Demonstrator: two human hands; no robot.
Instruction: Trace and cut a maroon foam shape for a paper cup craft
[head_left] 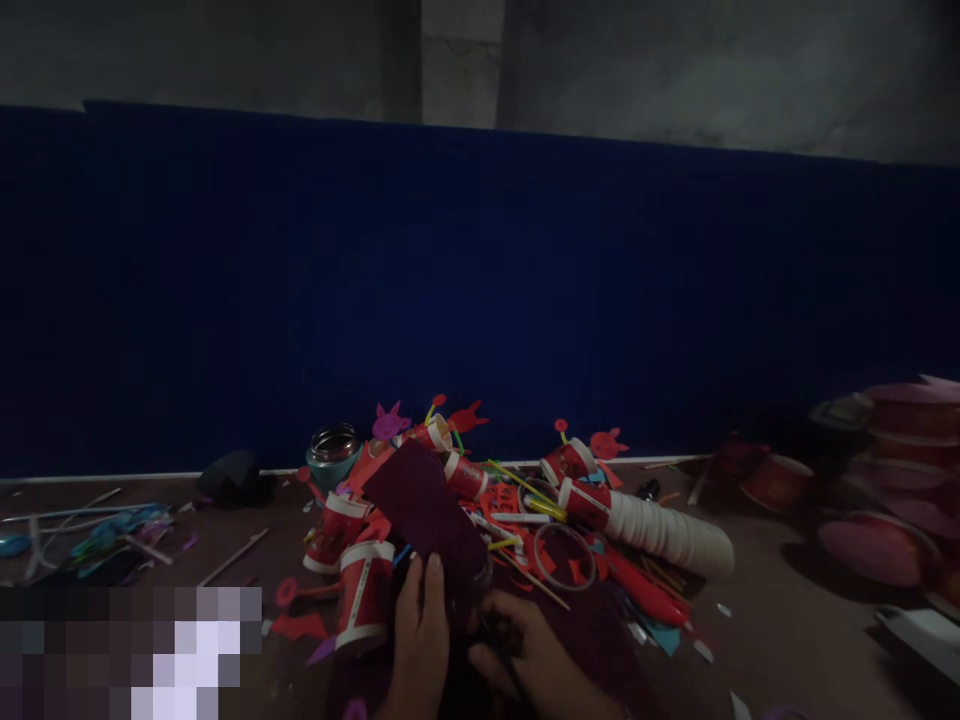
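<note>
At the bottom centre, my left hand [420,640] has its thumb pressed on a dark maroon paper sheet [424,505] that stands tilted up from the table. Beside it my right hand [525,650] is curled low over a dark thing that I cannot make out in the dim light. A red paper cup with a white rim [364,595] lies just left of my left hand. More red cups [465,475] and red paper cut-outs [469,415] are heaped behind the sheet.
A sleeve of stacked white cups [660,530] lies to the right. A glass jar [334,450] stands at the back left. Coloured sticks and straws [525,490] litter the heap. Pink and red bowls [877,545] sit far right. A blue wall panel [480,290] backs the table.
</note>
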